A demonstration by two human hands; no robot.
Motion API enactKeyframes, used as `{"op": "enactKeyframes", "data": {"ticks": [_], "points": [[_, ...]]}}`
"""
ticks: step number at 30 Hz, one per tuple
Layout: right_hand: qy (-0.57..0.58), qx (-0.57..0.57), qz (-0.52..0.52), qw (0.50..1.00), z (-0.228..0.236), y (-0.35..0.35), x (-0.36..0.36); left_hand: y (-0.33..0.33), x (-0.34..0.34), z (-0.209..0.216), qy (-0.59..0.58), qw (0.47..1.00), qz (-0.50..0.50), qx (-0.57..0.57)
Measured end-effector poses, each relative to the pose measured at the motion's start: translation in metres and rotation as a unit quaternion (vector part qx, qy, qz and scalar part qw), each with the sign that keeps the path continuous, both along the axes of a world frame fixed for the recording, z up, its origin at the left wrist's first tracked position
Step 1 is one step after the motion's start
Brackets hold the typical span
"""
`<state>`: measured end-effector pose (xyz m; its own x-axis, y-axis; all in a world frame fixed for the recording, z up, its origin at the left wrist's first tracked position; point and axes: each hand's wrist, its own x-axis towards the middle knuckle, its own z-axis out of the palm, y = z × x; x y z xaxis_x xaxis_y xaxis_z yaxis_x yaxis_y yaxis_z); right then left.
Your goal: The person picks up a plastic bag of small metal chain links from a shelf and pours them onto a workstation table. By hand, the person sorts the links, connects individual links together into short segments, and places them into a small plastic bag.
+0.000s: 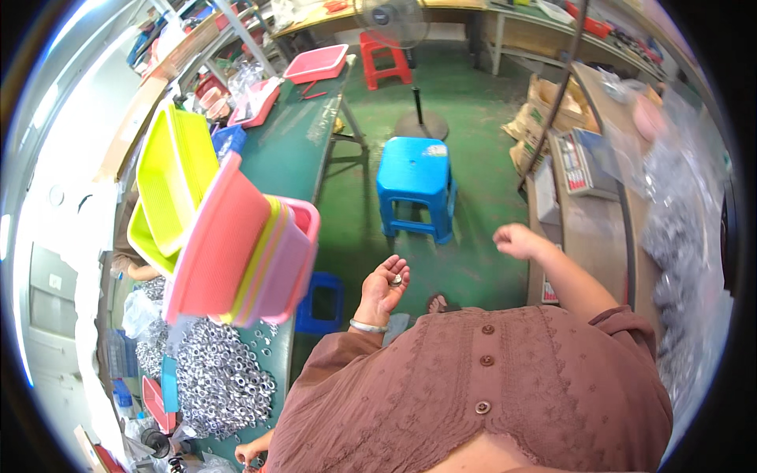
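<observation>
Head view, left hand: the person's left hand point(384, 288) is turned palm up near the middle, its fingers half curled around a small metal piece point(396, 280); a pale bracelet point(368, 326) circles the wrist.
Small metal piece: lies at the fingers of the left hand, above the floor point(489, 197) and well apart from the ring pile.
Right hand: the person's right hand point(516, 241) is raised well apart from the left one, fingers bent in narrowly; whether anything is between them I cannot tell.
Ring pile: many small silvery rings point(225, 378) are heaped on the green surface point(296, 130) at the left.
Baskets: a nested stack of pink, yellow and lilac baskets point(236, 236) leans outward beside yellow-green baskets point(175, 177).
Co-workers: one hand point(249, 452) shows at the lower edge near the rings; part of another person's arm point(143, 273) shows behind the baskets.
Stools: a blue stool point(415, 177) stands ahead on the floor; a red stool point(383, 61) is farther off, near a standing fan point(392, 17).
Right side: clear plastic bags of grey parts point(678, 236) lie along the edge.
</observation>
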<state>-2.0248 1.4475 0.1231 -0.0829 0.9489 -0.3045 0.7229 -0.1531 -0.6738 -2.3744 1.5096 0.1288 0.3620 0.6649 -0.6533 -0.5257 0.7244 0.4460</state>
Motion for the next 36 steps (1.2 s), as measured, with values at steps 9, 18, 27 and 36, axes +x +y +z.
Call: {"op": "enactKeyframes", "data": {"ticks": [9, 18, 27, 36], "points": [[0.001, -0.227, -0.062, 0.972, -0.175, 0.013, 0.13, 0.11, 0.008, -0.022, 0.012, 0.992, 0.114, -0.048], [0.042, -0.319, -0.099, 0.942, -0.217, 0.208, 0.252, 0.199, 0.032, -0.027, 0.125, 0.933, 0.335, -0.038], [0.245, -0.177, -0.245, 0.921, -0.182, 0.548, 0.314, 0.316, 0.052, 0.04, 0.11, 0.889, 0.444, 0.012], [0.21, -0.26, -0.226, 0.915, -0.204, 0.544, 0.282, 0.463, -0.105, 0.082, 0.186, 0.85, 0.492, 0.028]]}}
